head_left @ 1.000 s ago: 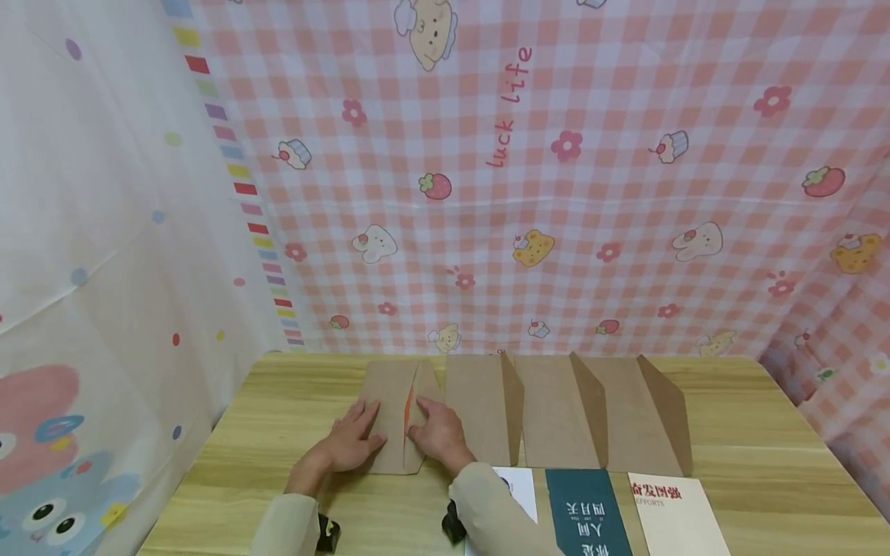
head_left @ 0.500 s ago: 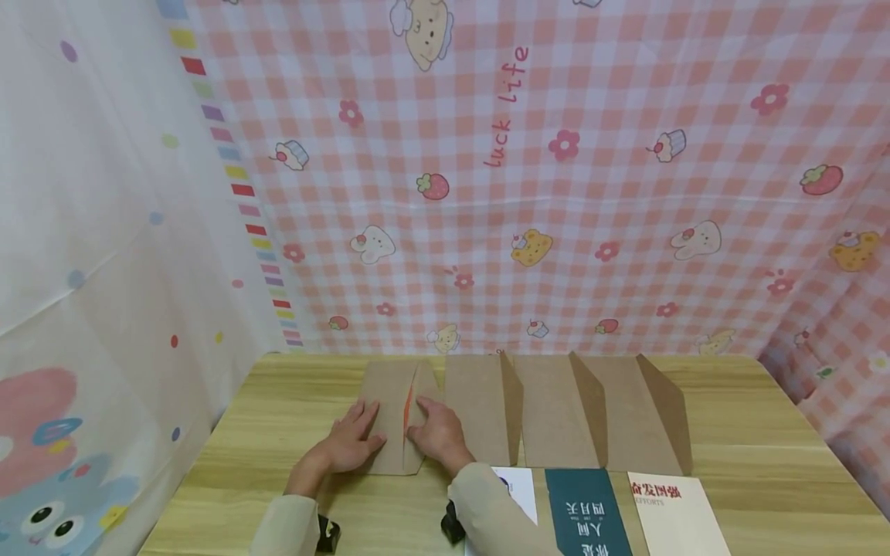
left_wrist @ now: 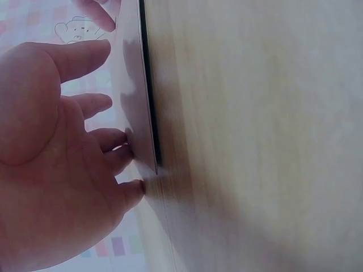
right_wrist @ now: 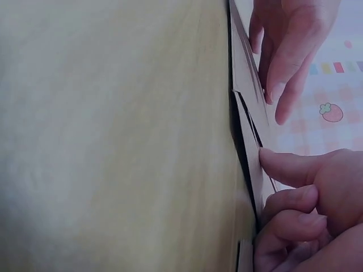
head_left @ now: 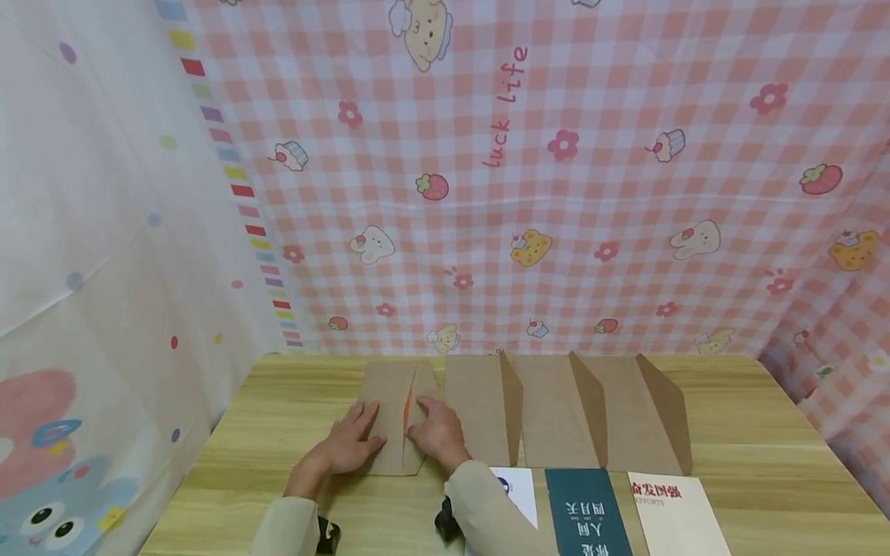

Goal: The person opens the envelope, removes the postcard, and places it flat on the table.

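A brown kraft envelope (head_left: 391, 421) lies at the left end of a row of similar envelopes, and a thin orange strip (head_left: 407, 413) shows in its slit. My left hand (head_left: 351, 442) rests on its left side with spread, nearly straight fingers. On its right side, my right hand (head_left: 439, 428) holds the flap (head_left: 426, 378): thumb and forefinger are at the slit. In the right wrist view, the thumb touches the lip and the other fingers curl near the edge; the forefinger is hidden there. The left wrist view has the envelope edge-on beside the left fingertips.
Several other kraft envelopes (head_left: 480, 409) stretch to the right, flaps raised. Before them lie a white printed sheet or booklet (head_left: 523, 494), a dark green one (head_left: 587, 513) and a cream one (head_left: 677, 517). A checked cloth (head_left: 556, 193) hangs behind the wooden table (head_left: 758, 463).
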The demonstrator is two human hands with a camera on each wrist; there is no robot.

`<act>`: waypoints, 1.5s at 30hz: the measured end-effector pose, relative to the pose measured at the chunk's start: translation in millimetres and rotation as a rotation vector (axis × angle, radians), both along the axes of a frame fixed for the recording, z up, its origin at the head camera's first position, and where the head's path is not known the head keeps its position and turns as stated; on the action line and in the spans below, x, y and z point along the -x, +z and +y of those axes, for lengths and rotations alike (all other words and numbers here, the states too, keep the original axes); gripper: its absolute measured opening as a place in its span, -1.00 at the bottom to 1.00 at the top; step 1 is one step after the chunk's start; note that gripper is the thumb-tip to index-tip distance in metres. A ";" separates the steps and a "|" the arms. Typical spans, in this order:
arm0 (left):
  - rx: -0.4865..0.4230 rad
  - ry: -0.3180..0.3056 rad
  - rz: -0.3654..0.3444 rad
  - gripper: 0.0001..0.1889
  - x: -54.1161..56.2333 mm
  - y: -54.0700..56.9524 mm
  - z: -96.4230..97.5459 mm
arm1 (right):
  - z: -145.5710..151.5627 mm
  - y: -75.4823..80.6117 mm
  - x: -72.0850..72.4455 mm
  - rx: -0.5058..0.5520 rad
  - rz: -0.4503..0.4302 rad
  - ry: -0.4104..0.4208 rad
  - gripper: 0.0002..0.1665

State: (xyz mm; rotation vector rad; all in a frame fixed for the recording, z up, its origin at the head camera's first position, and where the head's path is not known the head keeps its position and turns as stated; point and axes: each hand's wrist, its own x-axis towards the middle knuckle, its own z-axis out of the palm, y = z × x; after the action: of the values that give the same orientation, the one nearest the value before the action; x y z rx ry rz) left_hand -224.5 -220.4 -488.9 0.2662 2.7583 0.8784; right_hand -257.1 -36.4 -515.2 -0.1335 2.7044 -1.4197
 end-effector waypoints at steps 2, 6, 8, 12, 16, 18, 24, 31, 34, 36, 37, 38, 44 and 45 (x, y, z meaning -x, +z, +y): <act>-0.006 -0.001 0.001 -0.33 -0.2 0.6 0.4 | 0.1 0.2 0.4 0.001 -0.010 -0.010 -0.29; -0.008 -0.001 0.003 -0.33 0.7 -0.2 0.0 | 0.2 -0.1 0.6 0.005 -0.016 -0.015 -0.28; -0.004 0.000 0.004 -0.33 1.2 -1.2 -0.4 | 0.1 -0.7 0.7 0.008 -0.017 -0.012 -0.28; -0.005 0.001 0.006 -0.33 1.9 -2.7 -1.0 | -0.4 -1.6 0.3 -0.005 -0.007 -0.007 -0.28; -0.013 0.002 0.007 -0.33 2.4 -3.6 -1.1 | -1.2 -2.0 -0.5 -0.026 -0.008 -0.011 -0.26; -0.014 0.002 0.008 -0.33 2.7 -4.2 -1.2 | -1.6 -1.7 -0.6 -0.037 -0.007 -0.014 -0.25; -0.015 -0.001 0.012 -0.34 1.6 -3.9 -1.7 | -0.3 0.8 -0.3 -0.008 -0.020 -0.019 -0.23; 0.001 -0.004 0.005 -0.34 0.7 -2.6 -1.9 | 2.3 0.2 -0.2 0.053 -0.029 -0.009 -0.22; 0.011 -0.005 0.004 -0.33 0.4 -2.9 -2.1 | 2.5 -1.2 0.5 0.063 -0.035 -0.007 -0.22; 0.014 -0.006 0.000 -0.33 0.0 -3.0 -2.4 | 2.6 -1.8 1.0 0.071 -0.045 -0.007 -0.22; 0.016 -0.006 -0.001 -0.33 0.0 -3.1 -2.4 | 2.6 -2.2 1.1 0.074 -0.047 -0.007 -0.21; 0.017 -0.006 -0.002 -0.33 0.0 -3.2 -2.5 | 2.7 -2.2 0.9 0.077 -0.048 -0.008 -0.21; 0.023 -0.004 -0.006 -0.34 1.0 -2.5 -1.4 | 2.8 -3.1 0.3 0.056 -0.002 -0.007 -0.25; 0.023 -0.003 -0.008 -0.34 1.1 -2.4 -1.2 | 2.6 -3.5 0.4 0.048 0.007 -0.007 -0.26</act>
State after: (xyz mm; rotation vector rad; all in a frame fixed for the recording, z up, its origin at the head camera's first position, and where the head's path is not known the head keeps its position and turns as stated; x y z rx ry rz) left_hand -225.7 -221.6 -491.3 0.2618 2.7585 0.8447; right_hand -257.5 -33.8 -518.7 -0.1321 2.6800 -1.4897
